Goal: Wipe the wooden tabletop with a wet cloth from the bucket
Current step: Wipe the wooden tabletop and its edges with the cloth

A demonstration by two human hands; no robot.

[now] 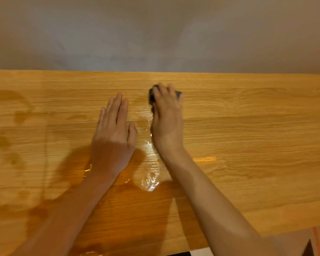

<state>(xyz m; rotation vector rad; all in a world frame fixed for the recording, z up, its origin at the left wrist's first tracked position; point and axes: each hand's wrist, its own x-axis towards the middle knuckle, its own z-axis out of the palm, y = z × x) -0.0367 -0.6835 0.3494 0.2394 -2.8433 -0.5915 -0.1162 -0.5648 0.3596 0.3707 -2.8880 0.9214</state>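
1. Far left of the wooden tabletop [248,126]: dull, darker damp patches [20,115] mottle the grain, well apart from the cloth and left of both hands.

2. Next across, the left hand [113,137] lies palm down on the wood, left of the cloth. Its fingers are straight and close together, thumb set slightly out to the side, and it holds nothing. The forearm runs back to the near left edge, with a dark shadow on the wood beside it.

3. Between the two hands, a glossy wet streak [151,163] catches the light, running from just below the cloth back toward the near edge, pooling brightest between the wrists.

4. Now the dark cloth [151,96]: it sits on the tabletop near the far edge, roughly mid-width, and only small bits of it peek out at either side of the fingertips.

5. The right hand [167,115] is on top of that cloth, fingers bent down over it and gripping it against the wood, arm stretched out long from the near right.

6. Right of the cloth, the wood shows plain grain with one small bright glint beside the right forearm.

7. Behind the tabletop's far edge stands a plain grey wall [155,34].
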